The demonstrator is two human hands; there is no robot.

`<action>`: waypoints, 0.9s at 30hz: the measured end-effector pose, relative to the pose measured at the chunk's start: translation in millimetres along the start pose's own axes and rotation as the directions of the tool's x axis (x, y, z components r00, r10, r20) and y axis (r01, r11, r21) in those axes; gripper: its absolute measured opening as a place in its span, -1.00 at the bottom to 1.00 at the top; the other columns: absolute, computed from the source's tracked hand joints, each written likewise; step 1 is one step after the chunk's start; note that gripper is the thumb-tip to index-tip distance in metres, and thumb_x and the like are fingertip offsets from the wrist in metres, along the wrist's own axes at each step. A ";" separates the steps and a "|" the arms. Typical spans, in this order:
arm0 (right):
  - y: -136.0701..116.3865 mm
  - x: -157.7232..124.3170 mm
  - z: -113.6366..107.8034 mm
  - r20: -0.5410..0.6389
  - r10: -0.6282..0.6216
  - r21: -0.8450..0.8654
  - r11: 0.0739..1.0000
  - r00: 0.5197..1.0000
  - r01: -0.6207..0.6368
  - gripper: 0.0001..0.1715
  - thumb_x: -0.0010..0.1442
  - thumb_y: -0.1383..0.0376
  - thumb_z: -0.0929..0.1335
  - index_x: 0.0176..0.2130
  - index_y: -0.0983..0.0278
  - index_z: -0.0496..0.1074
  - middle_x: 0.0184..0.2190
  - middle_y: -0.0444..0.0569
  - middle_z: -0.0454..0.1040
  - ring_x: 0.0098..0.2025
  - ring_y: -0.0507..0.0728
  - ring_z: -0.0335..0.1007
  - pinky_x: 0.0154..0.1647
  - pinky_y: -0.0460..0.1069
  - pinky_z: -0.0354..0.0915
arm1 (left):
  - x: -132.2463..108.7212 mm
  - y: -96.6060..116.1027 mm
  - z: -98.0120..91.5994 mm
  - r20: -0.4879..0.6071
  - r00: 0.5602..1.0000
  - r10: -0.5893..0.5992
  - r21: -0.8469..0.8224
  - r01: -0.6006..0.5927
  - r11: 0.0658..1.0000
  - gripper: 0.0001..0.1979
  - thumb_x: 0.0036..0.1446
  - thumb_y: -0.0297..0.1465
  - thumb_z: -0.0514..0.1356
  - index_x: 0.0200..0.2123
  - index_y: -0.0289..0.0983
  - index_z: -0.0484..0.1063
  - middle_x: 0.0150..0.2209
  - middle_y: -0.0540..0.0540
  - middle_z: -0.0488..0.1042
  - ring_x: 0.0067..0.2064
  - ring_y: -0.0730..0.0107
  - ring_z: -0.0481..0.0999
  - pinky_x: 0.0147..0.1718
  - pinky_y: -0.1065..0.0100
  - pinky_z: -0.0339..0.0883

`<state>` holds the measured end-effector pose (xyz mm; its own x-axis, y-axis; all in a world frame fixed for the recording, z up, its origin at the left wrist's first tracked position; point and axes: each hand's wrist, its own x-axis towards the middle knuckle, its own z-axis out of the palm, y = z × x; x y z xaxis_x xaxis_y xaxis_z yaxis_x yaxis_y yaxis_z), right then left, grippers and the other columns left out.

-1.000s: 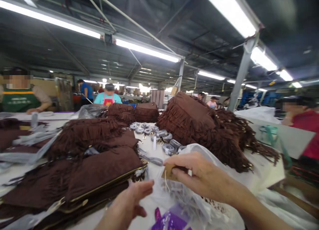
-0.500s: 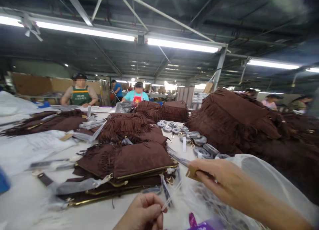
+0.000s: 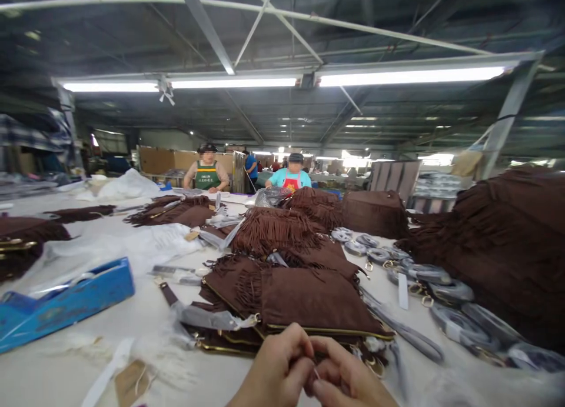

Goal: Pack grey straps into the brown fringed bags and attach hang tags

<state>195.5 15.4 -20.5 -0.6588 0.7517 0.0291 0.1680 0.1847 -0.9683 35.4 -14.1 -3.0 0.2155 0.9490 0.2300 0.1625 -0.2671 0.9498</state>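
At six o'clock, the left hand (image 3: 282, 366) and right hand (image 3: 346, 374) meet, fingers pinching what seems a thin string (image 3: 316, 373), mostly hidden. Brown bags (image 3: 315, 301) lie just beyond, toward twelve; a loose pinch could drop the string onto the counter (image 3: 216, 374).

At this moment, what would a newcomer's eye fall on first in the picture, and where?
Probably the big dark brown heap along the right edge, then the blue tape dispenser on the white table at the left edge. At bottom centre, the left hand and right hand meet with fingertips together, in front of stacked brown zipped bags.
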 end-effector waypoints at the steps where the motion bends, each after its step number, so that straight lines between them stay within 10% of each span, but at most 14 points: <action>1: -0.7 7.8 1.8 -0.028 0.004 -0.040 0.999 1.000 -0.005 -0.58 0.11 0.09 0.33 -0.10 0.28 0.44 -0.48 -0.11 0.46 -0.55 0.03 0.31 -0.53 -0.11 0.22 | 0.8 -1.6 -7.6 -0.010 0.999 -0.031 -0.026 0.031 0.999 -0.92 -0.03 -0.50 0.04 -0.40 -0.23 0.23 -0.59 0.09 0.36 -0.59 0.53 0.29 -0.64 0.53 0.07; 5: -15.1 27.3 -0.6 -0.135 -0.143 -0.383 0.920 0.980 0.081 -0.75 0.17 0.25 0.28 -0.49 0.26 0.41 -0.53 -0.13 0.44 -0.43 0.06 0.33 -0.41 -0.09 0.18 | 4.2 -4.8 -45.5 -0.046 0.998 -0.035 0.027 0.037 0.999 -0.96 0.08 -0.40 0.05 -0.40 -0.23 0.25 -0.59 0.09 0.33 -0.57 0.48 0.27 -0.59 0.47 0.13; 11: -33.0 57.4 -0.9 -0.182 -0.345 -0.578 0.795 0.921 0.184 -0.77 0.17 0.33 0.30 -0.47 0.23 0.49 -0.49 -0.14 0.50 -0.40 0.07 0.41 -0.35 -0.09 0.19 | 0.6 -17.5 -91.3 -0.210 0.970 0.124 0.589 0.024 0.808 -0.85 0.04 -0.45 0.13 -0.27 -0.24 0.41 -0.23 -0.09 0.45 -0.12 0.22 0.37 -0.10 0.27 0.21; 19: -16.1 93.3 16.4 -0.180 -0.423 -0.566 0.783 0.888 0.258 -0.75 0.20 0.35 0.29 -0.48 0.25 0.45 -0.50 -0.13 0.44 -0.42 0.06 0.36 -0.39 -0.08 0.14 | 2.9 -43.1 -89.3 -0.233 0.972 -0.037 0.748 0.203 0.632 -0.82 0.02 -0.57 0.02 -0.35 -0.23 0.34 -0.26 -0.08 0.44 -0.17 0.26 0.38 -0.18 0.33 0.19; 27: -6.4 102.1 21.1 -0.159 -0.411 -0.590 0.768 0.897 0.247 -0.76 0.18 0.36 0.27 -0.51 0.26 0.40 -0.54 -0.14 0.38 -0.47 0.05 0.30 -0.43 -0.08 0.09 | 2.4 -35.4 -89.0 -0.281 0.951 -0.126 0.701 0.293 0.650 -0.82 0.02 -0.59 0.02 -0.35 -0.22 0.30 -0.34 -0.05 0.48 -0.25 0.29 0.45 -0.29 0.35 0.16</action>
<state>111.7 77.6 -16.6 -0.5438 0.6994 0.4639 0.3989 0.7017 -0.5903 -55.5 12.5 -17.1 -0.0860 0.9836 0.1588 0.8438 -0.0128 0.5365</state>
